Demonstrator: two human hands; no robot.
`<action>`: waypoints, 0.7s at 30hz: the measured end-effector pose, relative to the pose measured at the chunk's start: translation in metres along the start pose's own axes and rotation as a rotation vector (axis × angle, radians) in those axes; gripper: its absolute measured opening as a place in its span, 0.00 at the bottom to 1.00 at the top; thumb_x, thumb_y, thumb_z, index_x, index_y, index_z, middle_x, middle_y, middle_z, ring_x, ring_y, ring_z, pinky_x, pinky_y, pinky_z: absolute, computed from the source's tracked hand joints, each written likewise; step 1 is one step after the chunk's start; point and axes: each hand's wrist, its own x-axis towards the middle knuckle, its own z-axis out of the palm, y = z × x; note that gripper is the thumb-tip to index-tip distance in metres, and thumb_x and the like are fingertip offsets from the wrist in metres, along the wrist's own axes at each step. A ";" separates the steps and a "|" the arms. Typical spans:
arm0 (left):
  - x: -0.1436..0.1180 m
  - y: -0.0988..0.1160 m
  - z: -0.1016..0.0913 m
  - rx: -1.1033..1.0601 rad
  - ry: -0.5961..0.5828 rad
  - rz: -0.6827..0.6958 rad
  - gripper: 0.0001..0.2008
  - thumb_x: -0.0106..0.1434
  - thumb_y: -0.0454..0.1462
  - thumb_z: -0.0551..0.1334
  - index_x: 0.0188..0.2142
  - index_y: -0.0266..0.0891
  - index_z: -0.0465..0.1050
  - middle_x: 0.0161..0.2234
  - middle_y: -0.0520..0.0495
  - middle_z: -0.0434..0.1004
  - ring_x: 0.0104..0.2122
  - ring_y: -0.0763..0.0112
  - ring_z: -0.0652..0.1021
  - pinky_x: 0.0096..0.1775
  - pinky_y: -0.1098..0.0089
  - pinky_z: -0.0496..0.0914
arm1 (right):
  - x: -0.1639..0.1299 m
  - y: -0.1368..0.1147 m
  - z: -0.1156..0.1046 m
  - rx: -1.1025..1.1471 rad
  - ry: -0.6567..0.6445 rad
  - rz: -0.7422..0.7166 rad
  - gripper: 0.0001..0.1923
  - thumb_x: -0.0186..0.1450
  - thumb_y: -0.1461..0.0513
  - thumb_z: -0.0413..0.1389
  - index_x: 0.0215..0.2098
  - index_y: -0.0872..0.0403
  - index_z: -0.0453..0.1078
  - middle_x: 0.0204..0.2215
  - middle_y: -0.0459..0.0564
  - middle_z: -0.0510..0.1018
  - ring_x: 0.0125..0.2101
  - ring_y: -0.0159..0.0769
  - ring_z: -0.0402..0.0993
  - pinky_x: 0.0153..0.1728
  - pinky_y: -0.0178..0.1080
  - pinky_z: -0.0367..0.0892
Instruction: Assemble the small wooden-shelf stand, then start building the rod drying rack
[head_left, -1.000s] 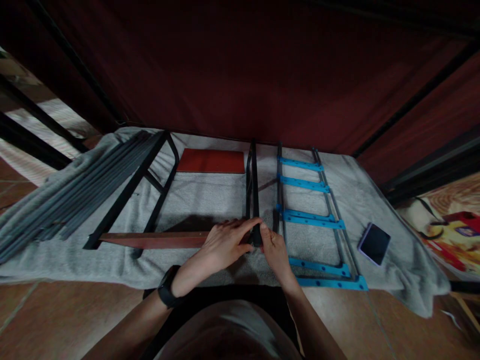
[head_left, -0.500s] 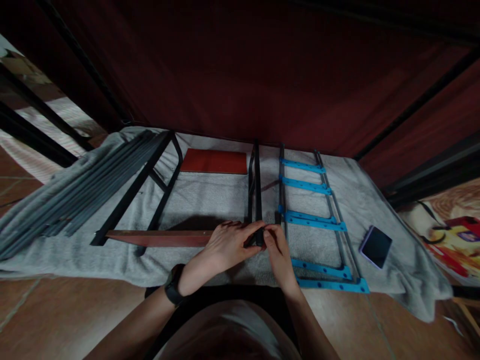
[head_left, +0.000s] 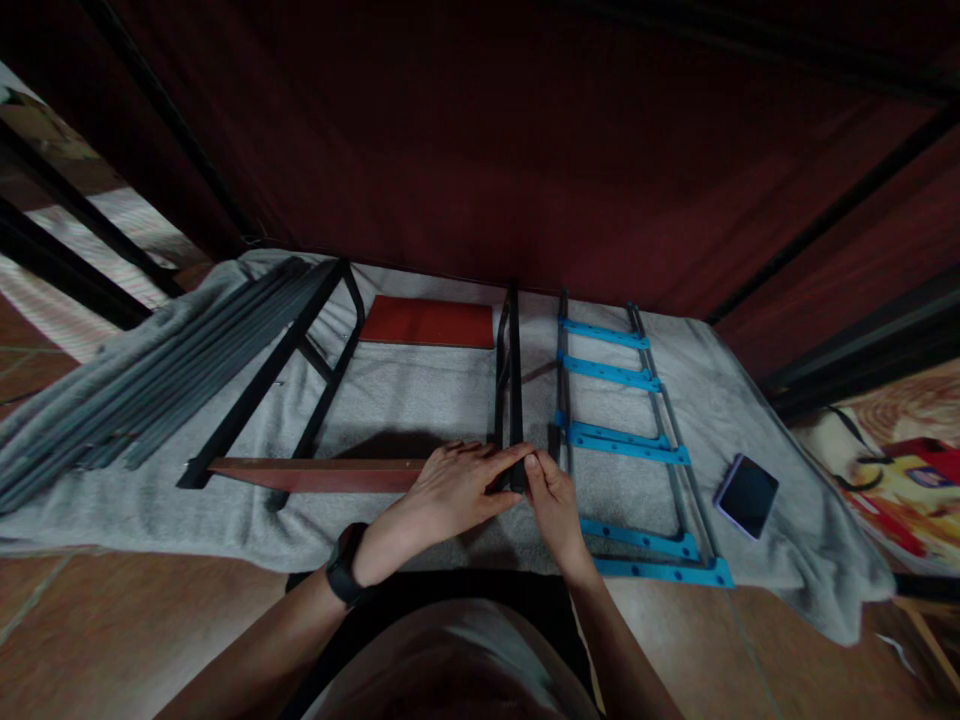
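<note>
My left hand (head_left: 459, 492), with a dark watch on its wrist, lies over the right end of a reddish-brown board (head_left: 322, 475). Its thumb and fingers close around the near end of a black metal frame (head_left: 516, 380). At that same tube end, my right hand (head_left: 553, 502) is closed with thumb and fingers pressed together against the outer side. Whatever small part the right fingers pinch is hidden. The board spans to a second black metal frame (head_left: 259, 390) on the left.
A grey blanket (head_left: 420, 390) covers the surface. Another red board (head_left: 427, 322) lies at the back. Several grey tubes (head_left: 187, 370) are on the left. Blue-barred racks (head_left: 611, 372) and a phone (head_left: 748, 495) lie to the right. A dark red panel (head_left: 480, 150) rises behind.
My right thumb and fingers have shifted slightly at the tube end. The left hand keeps its hold, and the frames and board stay in place. The view has moved a little.
</note>
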 end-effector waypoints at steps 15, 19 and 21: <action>-0.003 -0.006 -0.005 -0.070 -0.033 -0.044 0.31 0.66 0.45 0.59 0.66 0.51 0.52 0.51 0.49 0.78 0.47 0.59 0.78 0.46 0.63 0.70 | -0.004 0.001 -0.003 0.080 -0.005 -0.063 0.11 0.70 0.53 0.47 0.40 0.50 0.64 0.28 0.43 0.69 0.28 0.31 0.67 0.32 0.35 0.63; -0.005 -0.009 -0.004 -0.085 0.014 -0.055 0.18 0.69 0.38 0.55 0.58 0.46 0.64 0.47 0.49 0.79 0.44 0.63 0.79 0.44 0.66 0.70 | -0.005 -0.005 0.000 -0.003 0.015 -0.054 0.12 0.71 0.53 0.45 0.39 0.51 0.65 0.25 0.42 0.67 0.26 0.31 0.65 0.30 0.35 0.61; -0.004 -0.009 -0.003 -0.087 0.025 -0.031 0.14 0.69 0.37 0.55 0.53 0.46 0.69 0.47 0.50 0.79 0.44 0.63 0.79 0.44 0.66 0.70 | -0.004 -0.007 0.001 -0.030 0.027 -0.051 0.14 0.71 0.52 0.44 0.38 0.50 0.65 0.24 0.42 0.67 0.26 0.31 0.65 0.29 0.35 0.60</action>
